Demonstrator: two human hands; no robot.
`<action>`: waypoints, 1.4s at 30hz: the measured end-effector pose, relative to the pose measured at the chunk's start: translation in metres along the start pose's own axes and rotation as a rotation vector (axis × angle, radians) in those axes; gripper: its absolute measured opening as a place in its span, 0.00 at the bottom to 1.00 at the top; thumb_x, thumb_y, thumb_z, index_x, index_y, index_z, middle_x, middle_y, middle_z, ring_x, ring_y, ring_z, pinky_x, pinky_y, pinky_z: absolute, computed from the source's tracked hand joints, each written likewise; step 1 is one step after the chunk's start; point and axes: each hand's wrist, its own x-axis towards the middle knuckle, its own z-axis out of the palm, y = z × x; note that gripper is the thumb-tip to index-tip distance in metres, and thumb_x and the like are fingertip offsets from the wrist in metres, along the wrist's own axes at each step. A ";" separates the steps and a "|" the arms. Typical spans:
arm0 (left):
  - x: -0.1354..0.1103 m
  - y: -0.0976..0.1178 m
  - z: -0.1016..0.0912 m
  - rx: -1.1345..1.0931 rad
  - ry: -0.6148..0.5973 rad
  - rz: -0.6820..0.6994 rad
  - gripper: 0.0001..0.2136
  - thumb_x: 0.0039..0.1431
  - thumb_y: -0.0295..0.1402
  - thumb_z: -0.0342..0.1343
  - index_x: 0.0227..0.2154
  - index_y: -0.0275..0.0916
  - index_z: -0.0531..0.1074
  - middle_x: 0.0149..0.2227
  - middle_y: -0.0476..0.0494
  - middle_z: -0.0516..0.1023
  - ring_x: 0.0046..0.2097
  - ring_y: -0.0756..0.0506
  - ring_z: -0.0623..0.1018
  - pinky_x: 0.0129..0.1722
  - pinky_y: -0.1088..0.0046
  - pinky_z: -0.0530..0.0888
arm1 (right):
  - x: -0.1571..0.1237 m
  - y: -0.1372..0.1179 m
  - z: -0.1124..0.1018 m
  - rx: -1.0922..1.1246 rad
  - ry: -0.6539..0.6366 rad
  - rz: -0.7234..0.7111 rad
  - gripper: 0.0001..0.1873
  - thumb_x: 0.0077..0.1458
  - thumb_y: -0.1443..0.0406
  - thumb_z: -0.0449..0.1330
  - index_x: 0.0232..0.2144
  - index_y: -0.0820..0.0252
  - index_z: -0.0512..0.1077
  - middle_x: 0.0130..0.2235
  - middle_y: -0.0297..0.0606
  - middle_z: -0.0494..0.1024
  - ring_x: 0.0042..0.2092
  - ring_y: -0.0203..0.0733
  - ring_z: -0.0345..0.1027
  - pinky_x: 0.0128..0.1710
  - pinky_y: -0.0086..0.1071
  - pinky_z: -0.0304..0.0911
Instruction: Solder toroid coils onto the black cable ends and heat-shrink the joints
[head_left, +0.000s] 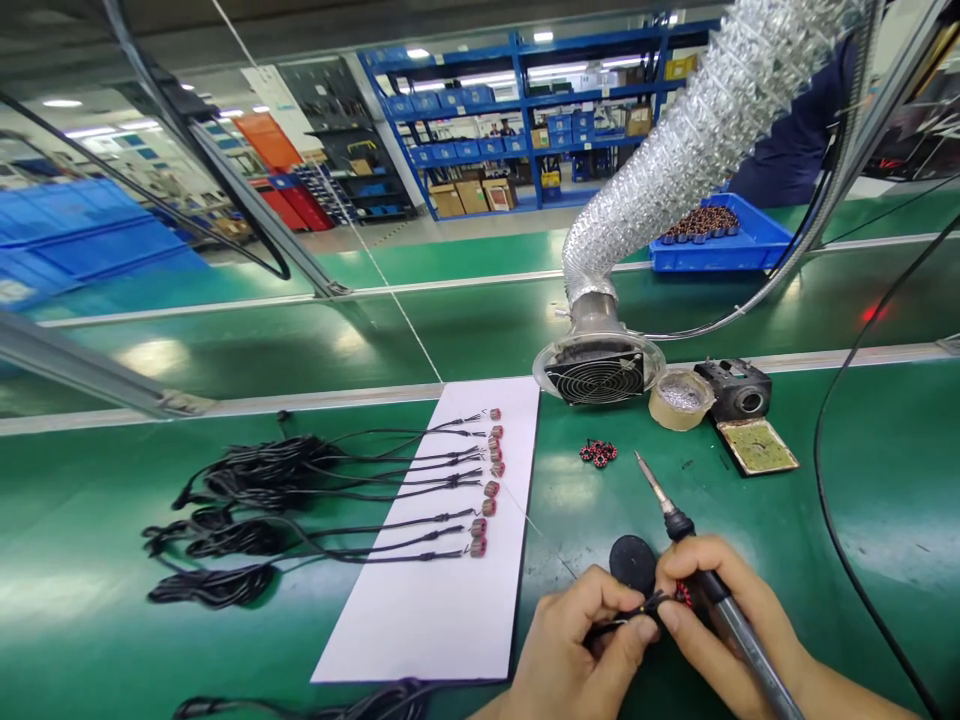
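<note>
My left hand (577,640) is closed in a pinch on a thin black cable end (637,608) near the bench's front edge. My right hand (712,610) grips a soldering iron (667,505) between its fingers, tip pointing up and away, and its fingertips also pinch a small red-and-black coil (682,594) against the cable end. A black round disc (632,562) lies just behind the fingers. On a white sheet (450,590) to the left lie several black cables (315,480) with copper coils (491,470) at their ends.
A fume extractor fan (598,375) on a silver flexible duct (697,130) stands behind, beside a tape roll (679,397), a black iron stand (736,388) and a sponge pad (756,446). Loose coils (598,453) lie nearby. A blue tray (742,245) of coils sits across the green belt (225,600).
</note>
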 end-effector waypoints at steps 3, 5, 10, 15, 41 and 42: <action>-0.003 -0.003 0.003 0.019 0.041 -0.001 0.11 0.66 0.42 0.52 0.35 0.39 0.67 0.21 0.53 0.69 0.18 0.56 0.64 0.17 0.82 0.58 | 0.001 -0.001 0.001 -0.045 0.008 -0.050 0.09 0.60 0.69 0.56 0.42 0.52 0.64 0.33 0.33 0.72 0.32 0.36 0.69 0.33 0.27 0.66; -0.004 -0.004 0.003 0.041 0.059 0.011 0.11 0.66 0.42 0.52 0.35 0.38 0.67 0.21 0.52 0.71 0.18 0.55 0.65 0.17 0.82 0.59 | 0.003 -0.004 0.000 -0.046 -0.015 -0.037 0.08 0.59 0.69 0.57 0.41 0.53 0.64 0.31 0.33 0.73 0.31 0.36 0.68 0.31 0.26 0.65; -0.001 -0.005 -0.001 0.194 0.049 0.141 0.06 0.65 0.35 0.53 0.35 0.38 0.69 0.21 0.52 0.73 0.18 0.55 0.68 0.18 0.81 0.61 | 0.005 -0.005 -0.001 -0.043 -0.013 0.014 0.07 0.59 0.67 0.57 0.40 0.54 0.66 0.32 0.33 0.73 0.31 0.36 0.69 0.32 0.26 0.67; 0.002 -0.001 -0.004 0.417 0.058 0.346 0.02 0.61 0.27 0.56 0.36 0.39 0.72 0.25 0.50 0.79 0.20 0.53 0.74 0.21 0.80 0.65 | 0.004 -0.003 -0.002 -0.110 -0.017 -0.070 0.10 0.58 0.69 0.58 0.41 0.52 0.65 0.31 0.30 0.74 0.28 0.33 0.70 0.29 0.23 0.66; 0.004 0.020 -0.009 0.606 0.085 0.442 0.06 0.66 0.30 0.49 0.35 0.39 0.69 0.23 0.51 0.77 0.21 0.50 0.77 0.21 0.76 0.66 | 0.003 -0.005 -0.015 0.349 -0.214 0.193 0.21 0.62 0.69 0.58 0.54 0.45 0.60 0.45 0.37 0.72 0.43 0.38 0.73 0.44 0.34 0.71; 0.004 0.020 -0.009 0.610 0.084 0.446 0.06 0.67 0.30 0.48 0.34 0.39 0.69 0.22 0.51 0.77 0.20 0.50 0.77 0.21 0.76 0.66 | 0.003 -0.006 -0.015 0.308 -0.191 0.157 0.21 0.62 0.70 0.57 0.53 0.45 0.60 0.43 0.36 0.73 0.41 0.37 0.73 0.42 0.33 0.71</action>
